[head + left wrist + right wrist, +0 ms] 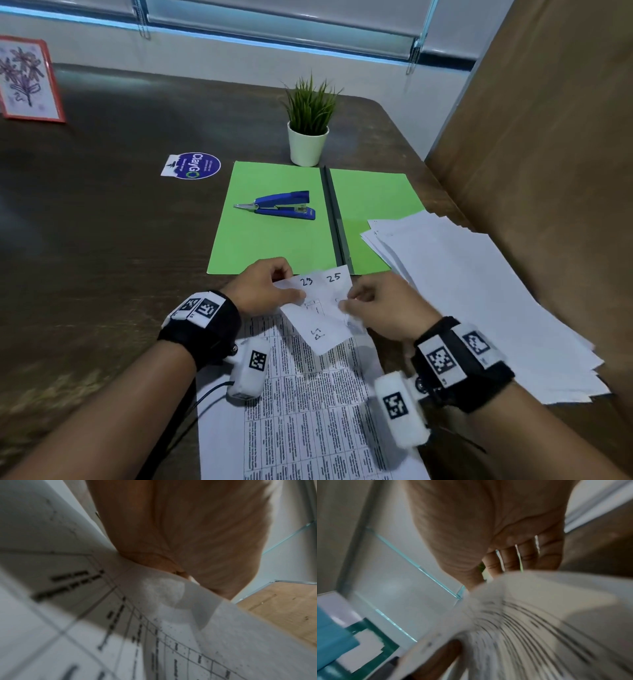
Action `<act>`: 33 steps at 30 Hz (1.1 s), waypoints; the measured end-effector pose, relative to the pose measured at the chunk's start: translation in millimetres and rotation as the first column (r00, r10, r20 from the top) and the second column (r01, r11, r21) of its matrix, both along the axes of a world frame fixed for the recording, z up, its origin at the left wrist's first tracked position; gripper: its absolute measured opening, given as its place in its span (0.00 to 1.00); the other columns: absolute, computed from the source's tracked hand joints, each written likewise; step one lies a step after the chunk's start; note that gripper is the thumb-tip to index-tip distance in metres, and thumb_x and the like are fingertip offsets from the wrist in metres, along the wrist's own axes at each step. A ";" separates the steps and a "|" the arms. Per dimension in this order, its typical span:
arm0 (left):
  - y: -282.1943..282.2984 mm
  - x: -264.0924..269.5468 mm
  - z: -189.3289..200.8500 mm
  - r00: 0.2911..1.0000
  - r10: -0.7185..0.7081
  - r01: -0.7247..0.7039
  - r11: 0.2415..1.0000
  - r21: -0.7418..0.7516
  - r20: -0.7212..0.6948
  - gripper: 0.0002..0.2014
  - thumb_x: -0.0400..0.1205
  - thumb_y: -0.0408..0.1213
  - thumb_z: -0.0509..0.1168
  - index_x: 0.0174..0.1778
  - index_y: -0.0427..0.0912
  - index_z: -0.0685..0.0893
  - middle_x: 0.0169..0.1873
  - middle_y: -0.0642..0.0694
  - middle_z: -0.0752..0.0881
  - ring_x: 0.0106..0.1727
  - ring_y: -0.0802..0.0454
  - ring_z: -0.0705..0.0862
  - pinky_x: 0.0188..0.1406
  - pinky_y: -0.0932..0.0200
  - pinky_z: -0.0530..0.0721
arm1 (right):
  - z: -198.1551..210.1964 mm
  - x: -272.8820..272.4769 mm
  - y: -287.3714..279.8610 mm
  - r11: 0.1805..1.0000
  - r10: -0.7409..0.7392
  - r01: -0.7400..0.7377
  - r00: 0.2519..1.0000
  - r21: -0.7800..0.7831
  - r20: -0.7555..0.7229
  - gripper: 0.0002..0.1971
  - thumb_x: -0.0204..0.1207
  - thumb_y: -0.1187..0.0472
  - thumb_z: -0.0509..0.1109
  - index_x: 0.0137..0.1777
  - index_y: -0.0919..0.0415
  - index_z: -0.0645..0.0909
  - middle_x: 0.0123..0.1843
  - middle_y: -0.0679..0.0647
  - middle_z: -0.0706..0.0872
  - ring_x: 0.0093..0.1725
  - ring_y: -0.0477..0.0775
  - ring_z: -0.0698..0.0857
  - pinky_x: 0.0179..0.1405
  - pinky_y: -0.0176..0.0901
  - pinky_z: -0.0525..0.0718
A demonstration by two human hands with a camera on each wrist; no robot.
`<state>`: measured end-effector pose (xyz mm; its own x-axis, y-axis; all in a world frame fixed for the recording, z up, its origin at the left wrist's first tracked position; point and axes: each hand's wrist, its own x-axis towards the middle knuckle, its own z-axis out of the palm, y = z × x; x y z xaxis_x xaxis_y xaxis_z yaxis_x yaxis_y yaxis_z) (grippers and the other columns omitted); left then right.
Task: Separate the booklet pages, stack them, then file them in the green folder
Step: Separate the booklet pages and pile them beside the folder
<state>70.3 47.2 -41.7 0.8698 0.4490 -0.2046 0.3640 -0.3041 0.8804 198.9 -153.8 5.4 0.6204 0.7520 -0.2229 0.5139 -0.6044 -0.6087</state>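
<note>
The booklet (308,394) of printed table pages lies at the near edge of the table, its far corner lifted. That corner is peeled apart into sheets numbered 23 and 25 (320,301). My left hand (270,286) pinches the sheet marked 23. My right hand (373,303) pinches the sheet marked 25. The wrist views show blurred printed paper (154,615) (530,615) under each palm. The green folder (274,219) lies open just beyond my hands, with a dark spine clip (334,212) down its middle. A loose stack of separated white pages (479,291) lies to the right.
A blue stapler (281,204) rests on the folder's left half. A small potted plant (308,137) stands behind the folder. A round sticker (193,165) lies to the left. A framed flower picture (29,78) stands at far left. A brown panel (548,137) rises on the right.
</note>
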 end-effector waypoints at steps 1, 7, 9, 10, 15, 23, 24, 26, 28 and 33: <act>-1.3 0.0 0.9 1.000 0.003 -0.003 1.000 0.005 -0.004 0.13 0.74 0.42 0.81 0.37 0.44 0.82 0.43 0.37 0.91 0.43 0.39 0.88 0.43 0.47 0.84 | -12.6 -1.1 1.9 0.999 -0.027 0.030 0.996 0.036 -0.090 0.18 0.63 0.38 0.78 0.44 0.51 0.87 0.39 0.45 0.88 0.40 0.48 0.86 0.46 0.45 0.87; -3.9 1.1 0.8 1.000 -0.003 0.002 1.000 -0.010 -0.013 0.05 0.78 0.38 0.79 0.39 0.44 0.89 0.40 0.44 0.94 0.40 0.48 0.90 0.43 0.53 0.86 | -51.2 -6.1 0.7 0.959 -0.058 0.114 0.975 0.258 -0.214 0.05 0.72 0.55 0.81 0.45 0.53 0.91 0.42 0.49 0.92 0.43 0.51 0.89 0.50 0.46 0.87; -4.8 1.0 0.8 1.000 0.006 -0.006 1.000 -0.025 0.001 0.03 0.79 0.36 0.77 0.42 0.44 0.90 0.41 0.46 0.94 0.41 0.49 0.91 0.45 0.54 0.87 | -50.8 -4.1 1.8 0.965 -0.035 0.083 0.981 0.250 -0.190 0.05 0.74 0.54 0.79 0.42 0.55 0.92 0.40 0.49 0.93 0.44 0.53 0.90 0.50 0.50 0.87; -4.6 1.2 0.6 1.000 0.006 -0.006 1.000 -0.025 0.006 0.02 0.80 0.36 0.76 0.43 0.43 0.90 0.41 0.46 0.94 0.42 0.49 0.92 0.46 0.53 0.88 | -50.3 -2.7 3.3 0.970 -0.029 0.071 0.983 0.232 -0.181 0.06 0.75 0.55 0.78 0.40 0.56 0.92 0.38 0.49 0.92 0.41 0.52 0.90 0.48 0.48 0.86; -5.0 1.1 3.0 1.000 0.011 -0.011 1.000 0.028 -0.012 0.08 0.83 0.41 0.73 0.38 0.43 0.91 0.29 0.53 0.90 0.27 0.60 0.83 0.32 0.64 0.79 | -39.6 2.9 7.5 0.992 0.014 0.006 0.987 0.125 -0.160 0.12 0.79 0.59 0.74 0.34 0.63 0.87 0.25 0.45 0.81 0.23 0.39 0.75 0.29 0.35 0.75; 0.9 -0.5 5.3 0.995 -0.006 0.008 1.000 0.026 -0.095 0.06 0.78 0.41 0.77 0.36 0.45 0.94 0.36 0.43 0.93 0.37 0.45 0.87 0.40 0.53 0.82 | -40.5 20.4 -12.8 0.946 -0.179 0.245 0.941 0.213 -0.289 0.22 0.76 0.66 0.71 0.23 0.55 0.69 0.23 0.48 0.67 0.20 0.42 0.64 0.28 0.38 0.64; 0.2 -0.3 5.1 0.996 -0.004 0.005 1.000 0.010 -0.086 0.09 0.78 0.46 0.76 0.37 0.46 0.94 0.34 0.41 0.91 0.34 0.46 0.84 0.39 0.54 0.79 | -42.2 20.8 -14.4 0.953 -0.161 0.217 0.954 0.211 -0.254 0.21 0.77 0.64 0.72 0.23 0.56 0.70 0.22 0.46 0.69 0.21 0.41 0.65 0.28 0.36 0.65; -0.7 -0.7 6.3 0.997 0.007 -0.008 1.000 -0.013 -0.080 0.24 0.75 0.64 0.73 0.35 0.44 0.93 0.30 0.38 0.82 0.32 0.49 0.76 0.40 0.55 0.76 | -44.0 19.4 -15.7 0.972 -0.110 0.148 0.973 0.183 -0.202 0.21 0.78 0.60 0.74 0.24 0.56 0.73 0.21 0.44 0.70 0.21 0.40 0.67 0.25 0.30 0.66; 0.6 -0.4 4.1 0.995 0.028 -0.029 1.000 -0.005 -0.095 0.37 0.63 0.80 0.66 0.24 0.44 0.80 0.33 0.44 0.75 0.38 0.51 0.75 0.48 0.56 0.80 | -46.2 18.4 -15.3 0.977 -0.087 0.118 0.982 0.180 -0.170 0.22 0.80 0.58 0.74 0.24 0.55 0.72 0.23 0.46 0.70 0.21 0.41 0.66 0.22 0.29 0.65; 3.0 0.2 0.3 0.995 0.016 -0.018 1.000 -0.017 -0.100 0.46 0.58 0.86 0.64 0.29 0.36 0.78 0.40 0.47 0.75 0.47 0.53 0.78 0.67 0.51 0.80 | -49.2 16.6 -16.6 0.955 -0.133 0.177 0.973 0.240 -0.186 0.23 0.81 0.58 0.72 0.24 0.56 0.71 0.22 0.45 0.69 0.20 0.40 0.64 0.21 0.29 0.63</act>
<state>70.5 50.2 -41.4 0.8369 0.4590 -0.2981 0.4555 -0.2821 0.8444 215.5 -170.4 -43.8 0.7043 0.6945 -0.1470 0.3050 -0.4831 -0.8207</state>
